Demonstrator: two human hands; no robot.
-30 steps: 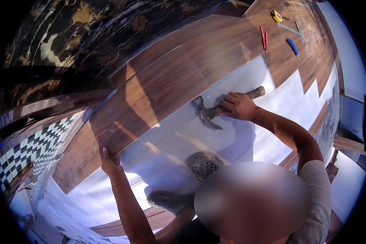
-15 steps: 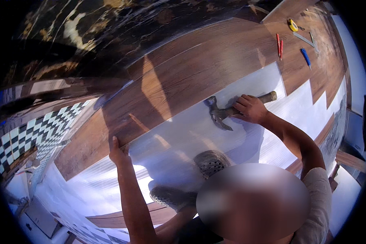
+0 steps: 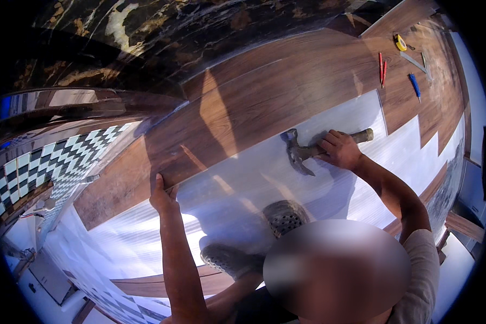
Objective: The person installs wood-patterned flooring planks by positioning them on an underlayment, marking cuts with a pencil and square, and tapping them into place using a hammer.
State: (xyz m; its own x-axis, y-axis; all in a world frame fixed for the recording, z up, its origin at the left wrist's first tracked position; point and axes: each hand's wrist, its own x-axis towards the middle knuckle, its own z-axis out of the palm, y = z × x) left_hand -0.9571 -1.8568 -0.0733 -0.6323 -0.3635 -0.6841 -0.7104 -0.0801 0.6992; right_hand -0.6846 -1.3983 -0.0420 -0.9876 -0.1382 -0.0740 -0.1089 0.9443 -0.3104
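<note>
My right hand (image 3: 340,149) is wrapped round the handle of a claw hammer (image 3: 295,153). The hammer lies low over the whitish underlay sheet (image 3: 227,202), its head to the left and its handle end to the right. At the near edge of a long brown wood-look plank (image 3: 119,191), my left hand (image 3: 163,195) rests with a finger stretched onto the board and another digit apart from it. Part of that hand's fingers is hidden. The plank runs along the row of laid boards (image 3: 264,86).
Two red pencils (image 3: 382,70), a blue utility knife (image 3: 414,86), a yellow tape measure (image 3: 399,42) and a metal square (image 3: 416,63) lie far right. A dark marbled surface (image 3: 162,38) borders the boards behind. My perforated shoes (image 3: 285,217) stand on the underlay.
The whole view has shifted, so the scene sits slightly lower and further right. Both hands keep their places, the right still on the hammer and the left at the plank's edge.
</note>
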